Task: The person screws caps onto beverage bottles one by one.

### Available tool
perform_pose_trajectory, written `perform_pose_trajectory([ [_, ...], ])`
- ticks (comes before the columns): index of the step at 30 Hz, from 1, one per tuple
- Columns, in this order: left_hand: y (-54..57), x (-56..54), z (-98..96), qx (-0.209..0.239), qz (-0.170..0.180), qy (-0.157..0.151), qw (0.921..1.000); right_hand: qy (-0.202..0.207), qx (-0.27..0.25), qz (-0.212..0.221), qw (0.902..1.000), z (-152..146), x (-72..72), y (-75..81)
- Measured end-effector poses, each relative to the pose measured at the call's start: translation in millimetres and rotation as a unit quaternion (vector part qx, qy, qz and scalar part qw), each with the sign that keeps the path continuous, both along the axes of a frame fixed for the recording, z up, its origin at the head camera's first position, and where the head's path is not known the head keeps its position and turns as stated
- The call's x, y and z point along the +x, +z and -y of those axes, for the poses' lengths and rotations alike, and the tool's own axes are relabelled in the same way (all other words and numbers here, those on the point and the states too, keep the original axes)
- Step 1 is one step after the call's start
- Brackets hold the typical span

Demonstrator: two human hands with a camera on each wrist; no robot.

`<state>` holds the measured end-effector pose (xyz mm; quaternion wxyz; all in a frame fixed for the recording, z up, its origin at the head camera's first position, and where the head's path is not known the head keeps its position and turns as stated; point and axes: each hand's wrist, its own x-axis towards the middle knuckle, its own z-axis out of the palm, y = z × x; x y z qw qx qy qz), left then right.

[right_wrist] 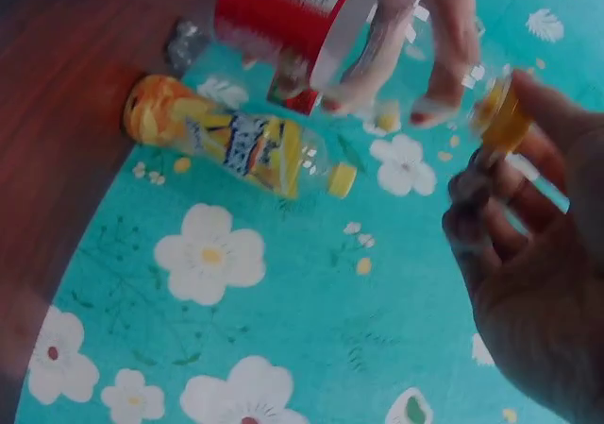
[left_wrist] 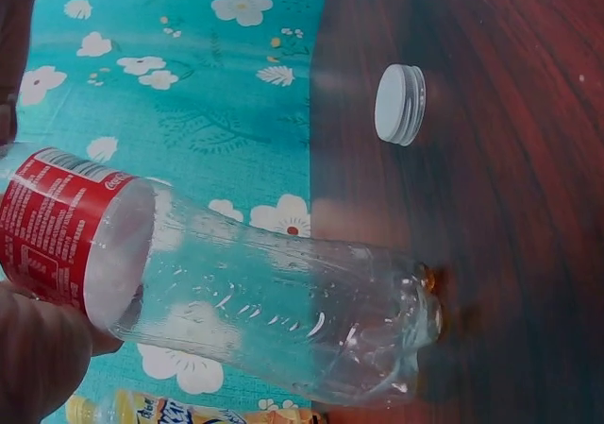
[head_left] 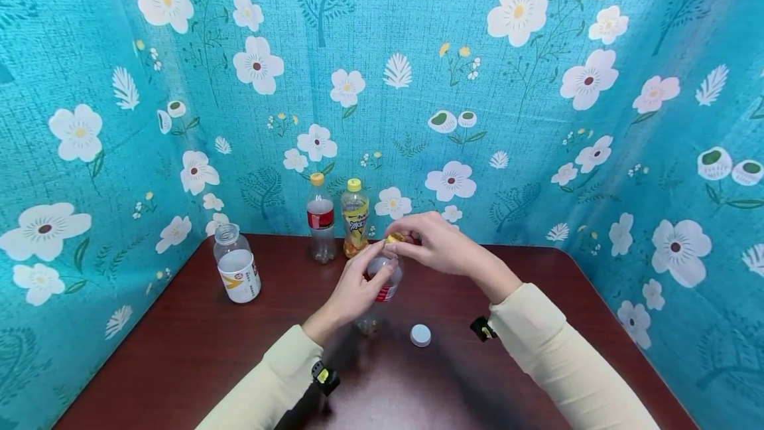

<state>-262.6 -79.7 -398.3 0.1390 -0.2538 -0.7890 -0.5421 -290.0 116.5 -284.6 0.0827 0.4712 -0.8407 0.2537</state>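
A clear plastic soda bottle (head_left: 386,293) with a red label stands over the table in front of me. My left hand (head_left: 352,289) grips its upper part; in the left wrist view the fingers wrap around the red label (left_wrist: 61,230). With thumb and fingers, my right hand (head_left: 444,244) pinches an orange-yellow bottle cap (right_wrist: 507,120) at the bottle's mouth. Whether the cap sits on the threads cannot be told. A few amber drops show at the bottle's base (left_wrist: 420,320). A white screw cap (head_left: 420,335) lies on the table nearby.
At the back of the dark red table (head_left: 477,377) stand a red-labelled soda bottle (head_left: 323,225) with an orange cap and a yellow-labelled bottle (head_left: 356,221). An uncapped wide-mouth bottle (head_left: 239,276) stands on the left. A flowered blue curtain (head_left: 382,118) surrounds the table.
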Motion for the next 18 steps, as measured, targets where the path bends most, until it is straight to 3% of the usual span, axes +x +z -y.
perform_pose_trajectory([
  [4, -1.2, -1.6, -1.6, 0.004, -0.013, 0.014, 0.9998, -0.094, -0.031, -0.048, 0.9940, 12.7, 12.6, -3.9],
  [8, -0.5, -4.1, -3.8, 0.000, -0.029, 0.029, 0.9992, -0.212, -0.062, -0.060, 0.9734, 26.0, 24.6, -6.3],
  [10, 0.4, -5.0, -4.2, 0.000, -0.033, 0.029, 0.9990, -0.246, -0.069, -0.056, 0.9651, 29.7, 27.1, -6.1],
  [13, 0.6, -5.2, -3.4, 0.005, -0.026, 0.026, 0.9993, -0.239, -0.069, -0.051, 0.9673, 29.8, 24.5, -5.2],
  [18, -1.1, -3.3, -1.3, 0.010, -0.007, 0.005, 0.9999, -0.118, -0.049, -0.032, 0.9913, 14.2, 10.2, -4.0],
])
